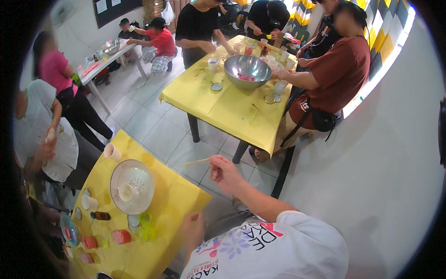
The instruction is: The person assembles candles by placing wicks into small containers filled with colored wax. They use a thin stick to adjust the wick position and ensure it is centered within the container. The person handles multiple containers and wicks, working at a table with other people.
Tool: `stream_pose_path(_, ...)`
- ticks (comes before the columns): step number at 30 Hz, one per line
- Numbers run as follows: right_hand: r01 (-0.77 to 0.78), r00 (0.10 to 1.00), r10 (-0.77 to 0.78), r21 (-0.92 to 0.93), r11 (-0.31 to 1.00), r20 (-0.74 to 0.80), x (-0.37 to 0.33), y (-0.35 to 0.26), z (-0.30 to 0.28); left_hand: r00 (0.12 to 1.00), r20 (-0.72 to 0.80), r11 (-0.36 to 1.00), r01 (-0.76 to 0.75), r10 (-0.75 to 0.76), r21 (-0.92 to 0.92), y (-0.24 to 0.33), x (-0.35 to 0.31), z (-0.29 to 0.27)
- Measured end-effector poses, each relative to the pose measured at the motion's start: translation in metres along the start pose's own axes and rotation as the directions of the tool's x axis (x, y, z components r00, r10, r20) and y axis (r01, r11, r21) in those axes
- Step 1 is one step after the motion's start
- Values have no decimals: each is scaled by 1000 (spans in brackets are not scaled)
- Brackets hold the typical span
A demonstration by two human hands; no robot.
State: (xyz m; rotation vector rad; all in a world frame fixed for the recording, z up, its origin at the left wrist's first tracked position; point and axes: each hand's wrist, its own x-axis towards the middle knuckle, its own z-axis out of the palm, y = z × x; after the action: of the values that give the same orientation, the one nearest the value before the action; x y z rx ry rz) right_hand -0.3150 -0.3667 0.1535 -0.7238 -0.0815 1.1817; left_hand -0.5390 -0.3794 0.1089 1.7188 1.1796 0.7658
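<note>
My right hand [224,173] is raised between the two tables, its fingers pinched round one end of a thin wooden stick [196,162] whose free end points left. My left hand [193,228] hangs lower, beside the edge of the near yellow-covered table [181,200]; its fingers are blurred, and whether they hold anything does not show. On that table stands a pale bowl [145,179] with a small white cup [125,191] inside. Around it are a jar of red stuff [121,237], bright green containers [146,229], a small brown bottle [100,215] and a tipped white cup [89,202].
Ahead, a second yellow-covered table [204,104] carries a steel bowl [247,74] with red bits, cups and lids. A person in a dark red shirt [341,69] works at its right side; others stand round it. More people are on the left. A white wall [371,186] bounds the right.
</note>
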Motion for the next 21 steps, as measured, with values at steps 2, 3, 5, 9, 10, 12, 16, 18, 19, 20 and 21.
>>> stream_pose_path(2, 46, 999, -45, 33, 998, -16, 10, -25, -7, 996, 19, 995, -84, 85, -61, 14, 24, 22)
stream_pose_path(3, 65, 998, -63, 64, 996, -32, 15, -39, -7, 991, 7, 988, -130, 131, -89, 21, 37, 33)
stream_pose_path(5, 99, 994, -94, 101, 990, -53, 26, -66, -15, 973, -19, 963, -229, 229, -143, 36, 64, 57)
stream_pose_path(9, 148, 986, -135, 133, 980, -99, 46, -121, -34, 954, -58, 946, -300, 295, -124, 55, 121, 107)
stream_pose_path(10, 153, 985, -139, 131, 980, -107, 51, -133, -39, 950, -76, 940, -312, 304, -138, 57, 136, 120)
stream_pose_path(12, 166, 981, -151, 130, 978, -118, 59, -157, -52, 938, -105, 930, -342, 330, -135, 75, 163, 140)
stream_pose_path(16, 207, 975, -194, 117, 971, -110, 70, -201, -83, 925, -51, 909, -379, 376, -175, 117, 219, 181)
stream_pose_path(18, 228, 971, -215, 124, 966, -109, 72, -216, -94, 888, -61, 875, -459, 455, -155, 136, 248, 199)
stream_pose_path(19, 243, 966, -227, 142, 959, -121, 73, -222, -98, 868, -51, 855, -496, 494, -150, 149, 262, 208)
stream_pose_path(20, 259, 962, -240, 157, 953, -133, 73, -227, -101, 846, -43, 834, -532, 532, -148, 163, 276, 216)
stream_pose_path(21, 273, 957, -251, 164, 948, -142, 74, -232, -104, 822, -33, 810, -567, 569, -147, 176, 291, 224)
